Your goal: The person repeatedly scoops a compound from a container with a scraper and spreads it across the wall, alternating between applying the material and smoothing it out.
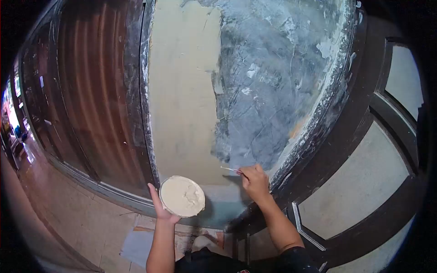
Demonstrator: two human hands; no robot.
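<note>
My left hand (pixel 162 210) holds a round tub (pixel 195 212) from beneath, with the thumb up along its side. Cream-coloured putty (pixel 175 194) fills it, smooth on the left and lumpy on the right. In my closed right hand (pixel 256 183) is a thin flat tool, seen edge-on, that looks like a putty knife (pixel 231 169). Its tip points left, close to the lower wall; whether it touches cannot be made out. A smooth cream coat (pixel 184 91) covers the wall's left strip. To the right the surface is patchy grey (pixel 268 104), with a ragged border between them.
Dark-framed brown panels (pixel 93 86) stand left of the wall. A dark wooden door or frame with pale panels (pixel 359 182) curves along the right. Below lie a tiled floor (pixel 82 218) and a pale sheet (pixel 136 245) near the wall's foot.
</note>
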